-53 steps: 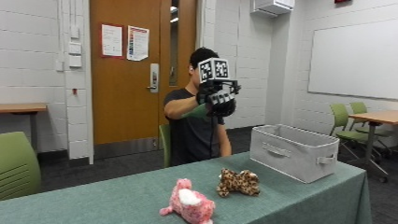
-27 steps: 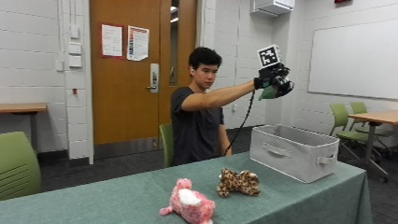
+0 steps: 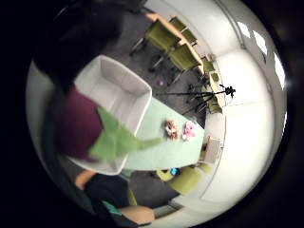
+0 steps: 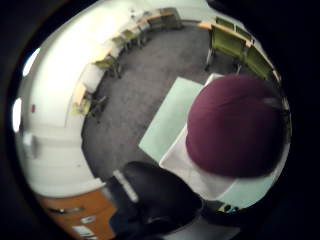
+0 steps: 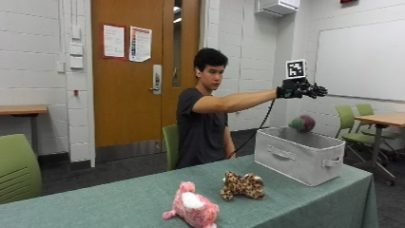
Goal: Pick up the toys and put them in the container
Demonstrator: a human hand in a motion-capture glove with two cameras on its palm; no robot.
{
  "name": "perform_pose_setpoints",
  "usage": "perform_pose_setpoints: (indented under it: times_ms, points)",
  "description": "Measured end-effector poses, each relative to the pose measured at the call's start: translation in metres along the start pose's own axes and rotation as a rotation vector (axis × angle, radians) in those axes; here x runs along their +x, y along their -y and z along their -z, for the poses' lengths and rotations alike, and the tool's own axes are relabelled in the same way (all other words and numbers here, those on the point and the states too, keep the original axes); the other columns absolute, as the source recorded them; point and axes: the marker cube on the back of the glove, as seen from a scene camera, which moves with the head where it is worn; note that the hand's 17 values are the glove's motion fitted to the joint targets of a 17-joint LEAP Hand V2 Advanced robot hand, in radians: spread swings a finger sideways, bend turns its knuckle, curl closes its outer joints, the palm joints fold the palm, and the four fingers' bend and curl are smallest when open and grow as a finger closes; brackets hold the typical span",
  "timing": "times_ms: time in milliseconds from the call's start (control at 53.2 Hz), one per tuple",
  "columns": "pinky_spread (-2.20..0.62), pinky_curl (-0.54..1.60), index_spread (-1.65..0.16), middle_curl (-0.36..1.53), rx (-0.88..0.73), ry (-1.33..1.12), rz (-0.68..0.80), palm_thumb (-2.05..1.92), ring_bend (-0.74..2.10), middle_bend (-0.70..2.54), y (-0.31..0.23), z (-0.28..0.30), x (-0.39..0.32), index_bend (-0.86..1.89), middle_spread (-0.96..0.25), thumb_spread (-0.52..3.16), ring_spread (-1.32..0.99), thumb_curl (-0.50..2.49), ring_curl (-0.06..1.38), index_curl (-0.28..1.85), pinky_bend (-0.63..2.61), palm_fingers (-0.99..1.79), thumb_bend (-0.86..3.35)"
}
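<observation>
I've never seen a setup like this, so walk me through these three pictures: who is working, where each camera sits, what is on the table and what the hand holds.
There is no machine here. A person seated behind a green table works with a gloved right hand, stretched out above a grey fabric container.

The ordinary picture comes from a camera across the table. The two round ones come from tiny wide-angle cameras on that palm, looking down from the hand.

On the table lie a pink plush toy and a spotted leopard plush, beside the container.

The hand holds nothing: its fingers are spread, and a maroon and green toy is in the air just above the container. It looms large in both palm views.
</observation>
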Motion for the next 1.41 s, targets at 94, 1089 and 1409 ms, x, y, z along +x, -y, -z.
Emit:
perform_pose_setpoints:
  times_ms: [94, 1089, 1409]
  points:
    - [-0.18, 0.49, -0.26, 0.42, 0.013, 0.119, 0.071, -0.25, 0.74, 0.47, -0.008, 0.007, 0.008, 0.07, -0.1, 0.79, -0.2, 0.6, 0.4, 0.57, 1.13, -0.26, -0.2]
    - [-0.04, 0.31, -0.3, 0.4, -0.234, 0.087, -0.394, -0.14, 0.26, 0.27, -0.137, -0.281, 0.386, 0.18, -0.12, 0.94, -0.28, 0.15, 0.26, 0.38, 0.69, 0.01, -0.1]
    - [-0.04, 0.34, -0.34, 0.36, -0.267, 0.3, -0.422, 0.06, 0.16, 0.13, -0.162, -0.327, 0.394, 0.35, -0.08, 1.07, -0.22, 0.2, 0.24, 0.45, 0.77, 0.09, 0.02]
